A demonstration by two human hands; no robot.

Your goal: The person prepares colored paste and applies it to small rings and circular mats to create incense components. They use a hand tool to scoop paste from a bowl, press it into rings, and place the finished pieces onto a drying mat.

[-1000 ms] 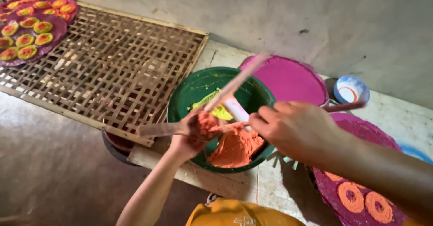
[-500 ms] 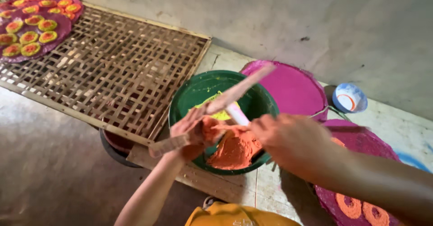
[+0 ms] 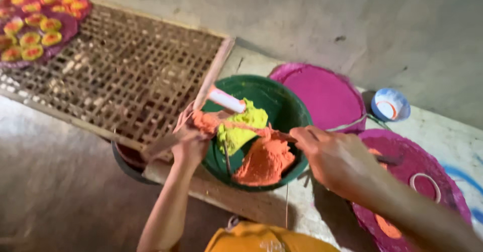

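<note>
Left hand [image 3: 190,142]: fingers curled round a flat wooden stick [image 3: 201,93] and a lump of orange dough [image 3: 207,121], at the bowl's left rim.
Right hand [image 3: 329,157]: closed in a pinch on the far end of a thin orange strip, over the bowl's right rim; what else it grips, can't tell.
Dough: orange mound [image 3: 264,161] and yellow-green lump [image 3: 241,128] inside green bowl [image 3: 292,112]; white roller [image 3: 226,101] lies at the rim.
Nearby: bamboo lattice tray [image 3: 115,76] to the left w/ a purple mat of small round pieces [image 3: 37,23]; pink disc [image 3: 322,93] behind bowl; small blue-white bowl [image 3: 390,104] beyond.
</note>
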